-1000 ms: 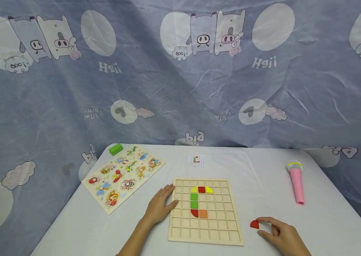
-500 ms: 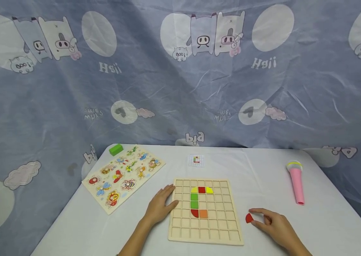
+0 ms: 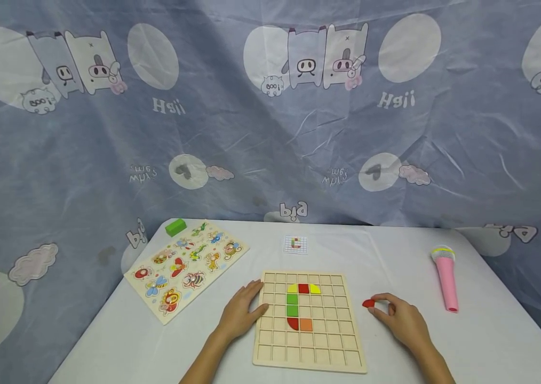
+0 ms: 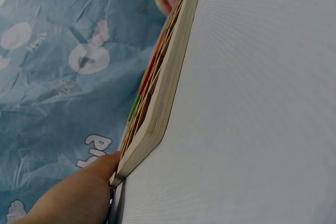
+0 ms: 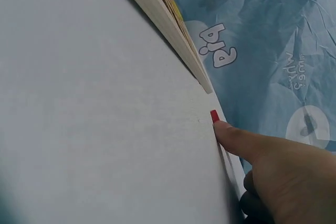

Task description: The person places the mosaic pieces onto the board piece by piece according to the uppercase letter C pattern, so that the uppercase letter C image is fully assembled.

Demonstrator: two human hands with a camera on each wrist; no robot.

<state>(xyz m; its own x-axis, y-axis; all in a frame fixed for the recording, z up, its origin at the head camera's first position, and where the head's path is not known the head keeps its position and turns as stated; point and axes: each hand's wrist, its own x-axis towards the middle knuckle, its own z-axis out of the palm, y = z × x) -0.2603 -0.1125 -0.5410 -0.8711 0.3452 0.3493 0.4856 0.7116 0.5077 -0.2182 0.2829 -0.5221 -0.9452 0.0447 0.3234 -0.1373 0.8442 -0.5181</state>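
Observation:
A wooden grid board (image 3: pixel 320 354) lies on the white table, with yellow, red, green and orange tiles set in a C-like shape. My left hand (image 3: pixel 241 313) rests along the board's left edge, fingers fairly straight, thumb over the rim. Right of the board, my right hand (image 3: pixel 402 320) pinches a red rounded tile (image 3: pixel 368 303) between thumb and index finger. In the right wrist view the red tile (image 5: pixel 214 116) pokes out past the thumb, near the board's corner. The orange tile (image 3: pixel 306 325) sits beside a red quarter-round tile (image 3: pixel 293 324) in the lower row.
A small pattern card (image 3: pixel 295 245) lies behind the board. An insect picture puzzle (image 3: pixel 189 277) and a green block (image 3: pixel 176 228) are at the back left. A pink toy microphone (image 3: pixel 447 282) lies to the right. A patterned curtain (image 3: pixel 270 133) hangs behind the table.
My right hand has moved away from me and slightly left with the red tile, turning it along the way. The left hand keeps its place at the board's edge.

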